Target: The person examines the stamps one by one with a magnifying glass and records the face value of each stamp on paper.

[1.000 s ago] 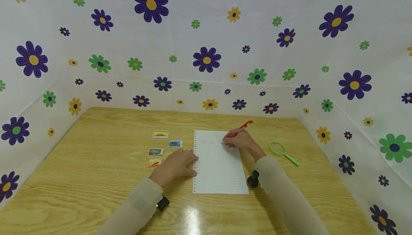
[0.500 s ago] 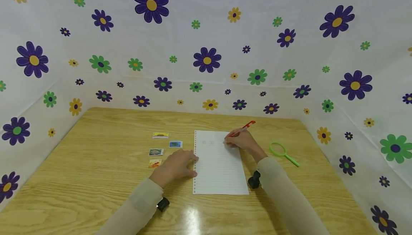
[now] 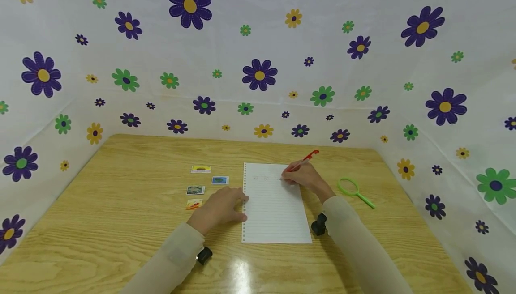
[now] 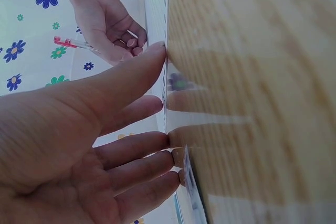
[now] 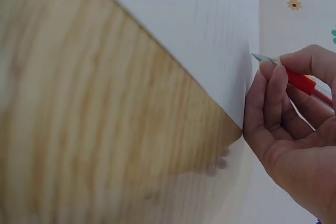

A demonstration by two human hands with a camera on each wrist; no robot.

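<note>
A lined sheet of paper [image 3: 274, 213] with punched holes down its left edge lies on the table. My right hand [image 3: 304, 177] pinches a red pen [image 3: 309, 155] near its tip, over the upper right of the sheet. Faint writing runs along a top line. In the right wrist view the pen [image 5: 302, 81] sits between thumb and fingers, its point by the paper [image 5: 210, 40]. My left hand [image 3: 219, 206] rests at the sheet's left edge with fingers spread; in the left wrist view that hand [image 4: 100, 135] has its fingertips down and holds nothing.
Several small picture cards, among them a yellow one [image 3: 200, 169] and a blue one [image 3: 220, 180], lie left of the sheet. A green magnifying glass [image 3: 364, 200] lies to the right on the wooden table [image 3: 121, 186]. Flower-printed cloth [image 3: 225, 52] surrounds the table.
My right hand and the pen have shifted slightly right along the top line of the sheet. The left hand stays where it was.
</note>
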